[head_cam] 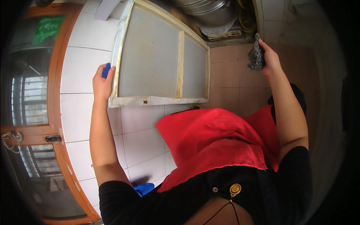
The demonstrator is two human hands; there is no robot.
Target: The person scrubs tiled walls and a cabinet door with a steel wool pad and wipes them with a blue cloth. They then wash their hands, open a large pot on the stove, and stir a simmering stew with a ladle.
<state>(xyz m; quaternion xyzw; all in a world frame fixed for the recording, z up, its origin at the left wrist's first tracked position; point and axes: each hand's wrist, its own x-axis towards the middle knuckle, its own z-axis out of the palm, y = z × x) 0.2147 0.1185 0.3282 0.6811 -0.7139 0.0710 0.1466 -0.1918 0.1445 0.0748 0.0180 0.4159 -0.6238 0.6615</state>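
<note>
My left hand (103, 84) is at the near left edge of a cream wooden-framed panel (180, 67) with grey infill. A small blue object (106, 70) shows between its thumb and fingers; most of it is hidden, so its kind is unclear. Brownish stains mark the infill, and the frame looks yellowed. My right hand (271, 59) is raised over the brown tiled floor, apart from the panel. It holds a grey steel-wool scrubber (256, 54), which hangs loosely from the fingers.
Shiny metal pots (208, 12) sit in a recess behind the panel. White wall tiles (81, 70) and an orange-brown framed glass door (54, 98) lie to the left. A red apron (213, 137) covers my front. Something blue (144, 189) lies below my left arm.
</note>
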